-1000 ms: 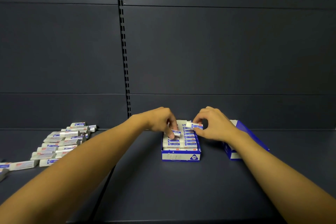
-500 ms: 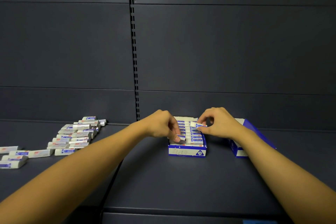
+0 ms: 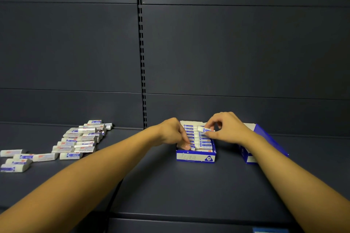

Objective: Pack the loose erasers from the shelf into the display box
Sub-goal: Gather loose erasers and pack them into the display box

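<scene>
We see the right hand pinching one eraser just above the far rows of the box, while the left hand curls its fingers round another at the near-left corner. The risk, in our judgement: pressing either eraser in askew could tip its neighbours out of row, or nudge the light box along the shelf — a smooth dark surface offering little grip. A loose pile waits well to the left of the left hand; a second box sits behind the right wrist. Dark panels with a slotted upright back the scene.
</scene>
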A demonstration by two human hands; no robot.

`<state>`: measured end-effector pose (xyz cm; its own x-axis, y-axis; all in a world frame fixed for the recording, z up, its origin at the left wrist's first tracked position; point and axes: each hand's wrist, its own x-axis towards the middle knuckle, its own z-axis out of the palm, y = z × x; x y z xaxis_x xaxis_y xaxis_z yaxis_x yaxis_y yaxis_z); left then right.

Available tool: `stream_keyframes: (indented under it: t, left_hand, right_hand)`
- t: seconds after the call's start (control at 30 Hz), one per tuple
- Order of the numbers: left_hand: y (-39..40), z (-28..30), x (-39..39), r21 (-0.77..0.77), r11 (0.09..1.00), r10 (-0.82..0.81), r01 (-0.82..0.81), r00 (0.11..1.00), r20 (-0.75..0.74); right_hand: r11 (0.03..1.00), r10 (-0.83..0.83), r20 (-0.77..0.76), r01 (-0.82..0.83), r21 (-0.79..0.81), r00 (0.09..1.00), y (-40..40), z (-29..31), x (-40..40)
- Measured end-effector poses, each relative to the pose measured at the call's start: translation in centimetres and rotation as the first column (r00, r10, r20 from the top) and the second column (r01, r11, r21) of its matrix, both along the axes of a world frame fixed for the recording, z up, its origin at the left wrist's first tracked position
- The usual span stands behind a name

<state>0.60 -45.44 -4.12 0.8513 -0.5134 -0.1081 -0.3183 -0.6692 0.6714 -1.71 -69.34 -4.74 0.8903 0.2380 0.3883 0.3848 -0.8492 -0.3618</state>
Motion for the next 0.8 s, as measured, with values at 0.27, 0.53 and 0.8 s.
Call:
stream_keyframes:
  t: [0.27, 0.53, 0.8]
  left_hand:
    - [-0.6, -0.3, 0.1, 0.073, 0.997, 0.017, -0.022, 0.997, 0.072]
    - [-0.6, 0.2, 0.0, 0.218, 0.973, -0.120, 0.073, 0.970, 0.210]
    - [1.1, -0.3, 0.5, 0.165, 0.975, -0.189, 0.147, 0.942, 0.278]
  right_hand:
    - [1.000, -0.002, -0.028, 0.002, 0.005, 1.000, 0.3, -0.1, -0.1]
    - [1.000, -0.001, -0.032, 0.002, 0.011, 0.999, 0.2, -0.4, -0.1]
    - [1.000, 0.001, -0.034, -0.001, -0.004, 0.999, 0.1, -0.1, -0.3]
